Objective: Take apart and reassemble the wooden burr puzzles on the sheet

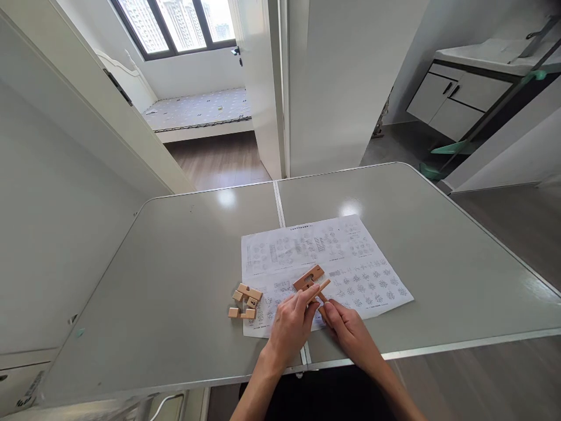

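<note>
Over the front part of a printed instruction sheet (289, 245), my two hands meet around notched wooden puzzle pieces. My left hand (294, 316) is closed, its fingers pinching a slim wooden puzzle piece (325, 285). Fingers of my right hand (348, 327) grip another wooden piece that crosses it; part of that one is hidden by the hand. Just beyond the fingertips is a darker slotted wooden piece (316, 272); I cannot tell if it lies on the paper or joins the held ones. Left of my hands, several light notched wooden pieces (250, 294) lie together, one marked 3.
The sheet lies on a grey folding table (197, 251) with a metal rim and a metal seam (279, 204) down its middle. Behind the table are an open door (258, 76), a bed (201, 111) and, at right, a washbasin cabinet (460, 93).
</note>
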The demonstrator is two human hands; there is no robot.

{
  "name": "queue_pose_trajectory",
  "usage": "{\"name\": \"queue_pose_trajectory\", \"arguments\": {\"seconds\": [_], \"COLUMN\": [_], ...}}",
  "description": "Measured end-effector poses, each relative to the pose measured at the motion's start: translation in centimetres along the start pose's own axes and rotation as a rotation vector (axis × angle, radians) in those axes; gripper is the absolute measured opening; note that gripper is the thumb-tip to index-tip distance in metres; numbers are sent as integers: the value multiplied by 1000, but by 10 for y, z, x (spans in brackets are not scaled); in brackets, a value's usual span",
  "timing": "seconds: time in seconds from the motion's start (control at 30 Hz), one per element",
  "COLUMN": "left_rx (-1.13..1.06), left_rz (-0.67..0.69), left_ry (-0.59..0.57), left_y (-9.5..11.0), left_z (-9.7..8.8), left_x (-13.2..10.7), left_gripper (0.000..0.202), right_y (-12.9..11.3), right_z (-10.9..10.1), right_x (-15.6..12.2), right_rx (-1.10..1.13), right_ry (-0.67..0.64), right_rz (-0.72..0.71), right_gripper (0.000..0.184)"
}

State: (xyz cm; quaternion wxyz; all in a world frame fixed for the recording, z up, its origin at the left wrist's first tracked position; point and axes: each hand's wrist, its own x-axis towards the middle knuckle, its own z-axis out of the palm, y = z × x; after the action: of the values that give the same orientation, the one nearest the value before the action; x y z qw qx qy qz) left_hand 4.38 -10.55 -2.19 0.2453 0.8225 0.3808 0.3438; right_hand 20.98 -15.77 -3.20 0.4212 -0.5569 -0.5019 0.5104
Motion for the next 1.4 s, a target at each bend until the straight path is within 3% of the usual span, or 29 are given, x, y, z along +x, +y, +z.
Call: {"name": "queue_pose_trajectory", "arguments": {"seconds": [0.33,0.7,0.9,1.23,1.4], "left_rx": [-39,-217,-188,-102,-147], "left_rz": [17,-42,-33,-58,-70], "left_ry": [9,-81,-77,-170,-117], "left_y": [1,4,4,8,6], "left_z": [-3,-12,-10,-8,-7], "left_x": [2,3,3,-3,-3], "left_gripper": [32,34,34,39,35], "right_y": [-3,-6,-4,-8,-7], "right_z": [-1,-2,-1,-1,-2], "right_x": [-1,-2,-3,-2,-3], "right_rx": [-16,-1,-14,28,58], "right_ry": [-2,-1,4,53,26], "right_rz": [-33,6,12,21,36], "right_gripper": [51,54,52,55,58]}}
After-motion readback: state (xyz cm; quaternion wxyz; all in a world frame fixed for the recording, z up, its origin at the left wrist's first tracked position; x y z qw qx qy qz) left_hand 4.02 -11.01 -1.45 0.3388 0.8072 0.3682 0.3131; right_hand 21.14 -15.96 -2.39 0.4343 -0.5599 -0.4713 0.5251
